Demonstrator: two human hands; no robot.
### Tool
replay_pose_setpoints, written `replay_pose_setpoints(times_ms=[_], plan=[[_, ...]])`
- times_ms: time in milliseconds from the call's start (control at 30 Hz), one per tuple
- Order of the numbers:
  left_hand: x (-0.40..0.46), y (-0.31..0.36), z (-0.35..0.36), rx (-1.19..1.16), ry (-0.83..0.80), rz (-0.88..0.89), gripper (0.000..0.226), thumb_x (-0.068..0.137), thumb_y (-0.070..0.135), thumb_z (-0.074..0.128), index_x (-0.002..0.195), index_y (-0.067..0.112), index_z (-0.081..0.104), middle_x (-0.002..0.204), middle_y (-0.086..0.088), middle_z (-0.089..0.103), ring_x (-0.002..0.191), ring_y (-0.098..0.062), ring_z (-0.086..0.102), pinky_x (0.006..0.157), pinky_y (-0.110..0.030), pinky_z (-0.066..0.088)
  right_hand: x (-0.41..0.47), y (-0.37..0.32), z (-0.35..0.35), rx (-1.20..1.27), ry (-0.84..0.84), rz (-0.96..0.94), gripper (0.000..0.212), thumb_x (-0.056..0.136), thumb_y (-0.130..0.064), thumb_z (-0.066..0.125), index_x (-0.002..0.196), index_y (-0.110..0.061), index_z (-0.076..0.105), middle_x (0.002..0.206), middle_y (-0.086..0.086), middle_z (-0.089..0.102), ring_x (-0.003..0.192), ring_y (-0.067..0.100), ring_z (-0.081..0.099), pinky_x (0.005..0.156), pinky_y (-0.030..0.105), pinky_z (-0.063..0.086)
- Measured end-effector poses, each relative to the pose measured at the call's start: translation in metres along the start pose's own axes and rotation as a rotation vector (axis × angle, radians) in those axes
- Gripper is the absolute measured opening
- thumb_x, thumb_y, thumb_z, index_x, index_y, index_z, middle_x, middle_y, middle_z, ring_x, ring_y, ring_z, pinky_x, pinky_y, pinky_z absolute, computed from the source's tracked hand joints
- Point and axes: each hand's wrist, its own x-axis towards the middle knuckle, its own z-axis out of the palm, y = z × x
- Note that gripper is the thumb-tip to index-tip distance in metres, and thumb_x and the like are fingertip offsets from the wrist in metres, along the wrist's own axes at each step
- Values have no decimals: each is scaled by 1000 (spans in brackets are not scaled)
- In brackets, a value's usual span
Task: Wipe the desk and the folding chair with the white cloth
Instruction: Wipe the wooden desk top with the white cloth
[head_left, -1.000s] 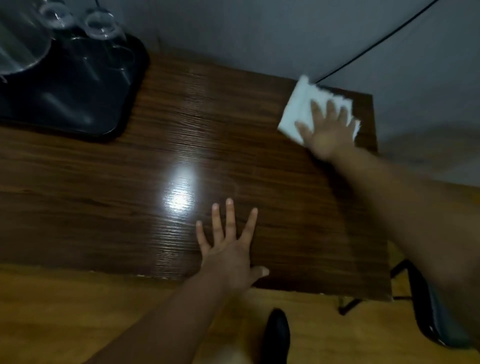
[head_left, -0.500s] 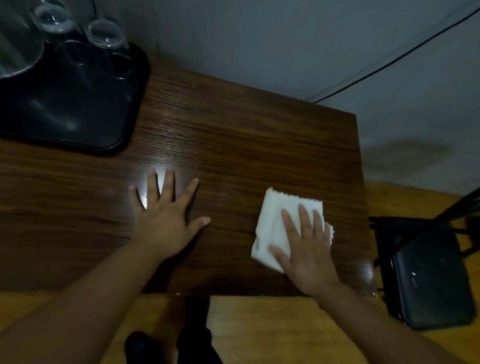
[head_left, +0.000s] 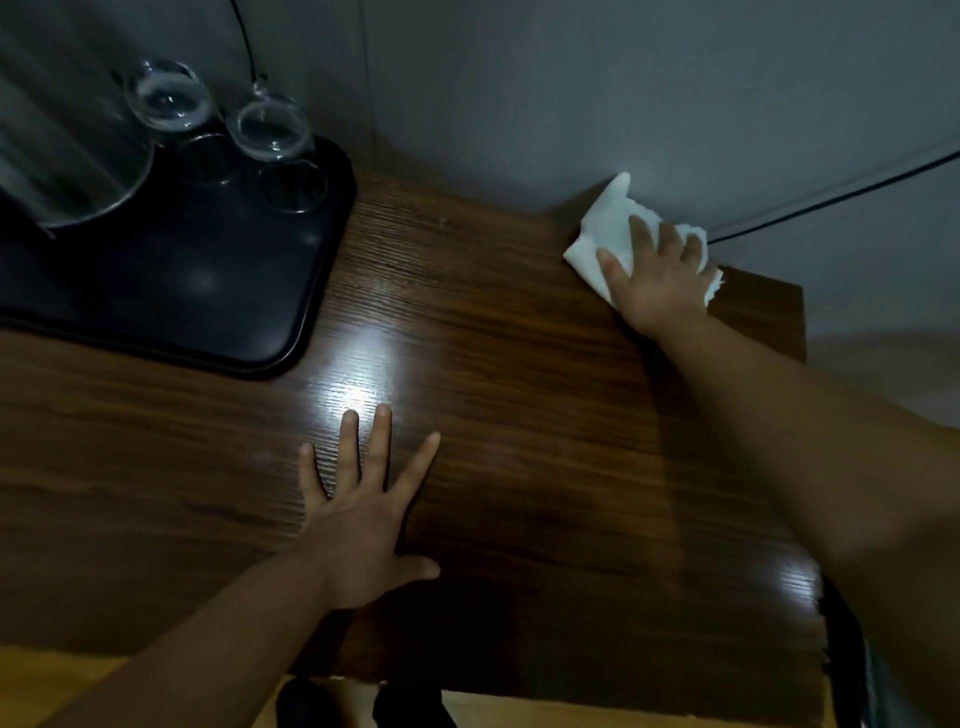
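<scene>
The dark wooden desk (head_left: 519, 364) fills most of the view. A crumpled white cloth (head_left: 605, 223) lies at the desk's far right corner, against the grey wall. My right hand (head_left: 654, 275) presses flat on the cloth with straight fingers. My left hand (head_left: 363, 509) rests flat on the desk near the front middle, fingers spread, holding nothing. Only a dark sliver of the folding chair (head_left: 852, 670) shows at the bottom right, mostly hidden behind my right forearm.
A black tray (head_left: 218, 291) sits at the desk's back left, carrying two upturned glasses (head_left: 270, 130) and a larger glass vessel (head_left: 62, 156). A black cable (head_left: 831, 195) runs along the wall behind the cloth. My dark shoes (head_left: 363, 701) show on the yellowish floor below the desk's front edge.
My right hand has slid the cloth from the desk's front right back to the far right corner. My left hand stays flat on the desk.
</scene>
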Motion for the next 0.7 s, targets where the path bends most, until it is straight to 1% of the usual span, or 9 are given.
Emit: replay_pose_setpoints(times_ms=[67, 167, 233, 333, 400, 467, 567, 633, 700], plan=[[-1, 2, -2, 2, -27, -5, 130, 65, 84, 62, 137, 54, -42, 139, 0, -65, 124, -30, -64, 87, -59, -45, 2, -5, -1, -3, -12, 13, 80, 89, -79, 10, 157, -37, 8, 168, 12, 10, 152, 47, 3, 117, 70, 6], [-3, 2, -5, -11, -58, -18, 129, 67, 83, 62, 137, 54, -42, 139, 0, -66, 123, -30, -64, 92, -63, -40, -27, -11, 6, -6, -9, -29, 78, 92, -76, 13, 158, -37, 2, 170, 12, 0, 153, 46, -2, 118, 70, 4], [-3, 2, -7, -16, -69, -16, 128, 67, 83, 61, 137, 54, -42, 139, 0, -66, 123, -30, -64, 94, -64, -38, -64, -13, 16, -16, -29, -72, 78, 93, -76, 15, 159, -37, -1, 170, 11, -6, 153, 44, -5, 119, 68, 2], [-4, 3, -9, -18, -74, -13, 127, 67, 84, 59, 138, 54, -41, 140, -1, -65, 124, -30, -64, 96, -65, -36, -141, -16, 35, -37, -78, -148, 80, 92, -77, 12, 159, -38, -4, 170, 10, -9, 153, 42, -11, 121, 65, -2], [-4, 3, -9, -19, -74, -9, 126, 67, 84, 59, 138, 54, -40, 141, -1, -64, 124, -29, -64, 99, -66, -34, -203, -19, 49, -42, -85, -203, 80, 93, -77, 13, 160, -35, 2, 170, 14, -3, 153, 45, -7, 120, 68, 3], [-4, 3, -9, -14, -73, -15, 125, 68, 84, 59, 138, 55, -40, 141, -1, -64, 125, -29, -63, 101, -67, -32, -269, -17, 67, -41, -98, -249, 81, 94, -76, 22, 161, -31, 11, 169, 19, 6, 152, 49, 2, 116, 72, 10], [-4, 3, -7, 0, -67, -19, 123, 70, 81, 60, 138, 56, -39, 142, -1, -63, 125, -28, -63, 102, -68, -30, -360, -11, 96, -72, -154, -294, 88, 90, -80, 33, 161, -31, 14, 169, 17, 5, 152, 51, 4, 112, 75, 15], [-3, 2, -5, 6, -61, -16, 121, 72, 81, 59, 139, 56, -39, 142, -1, -63, 125, -28, -63, 101, -67, -31, -393, -9, 105, -115, -187, -296, 92, 87, -82, 37, 160, -31, 19, 169, 17, 9, 151, 51, 9, 111, 74, 19], [-3, 2, -4, 8, -56, -14, 121, 72, 81, 59, 139, 56, -39, 142, 0, -63, 125, -28, -63, 99, -65, -34, -395, -12, 104, -96, -216, -287, 93, 83, -83, 42, 158, -29, 29, 168, 18, 13, 151, 52, 10, 111, 74, 18]])
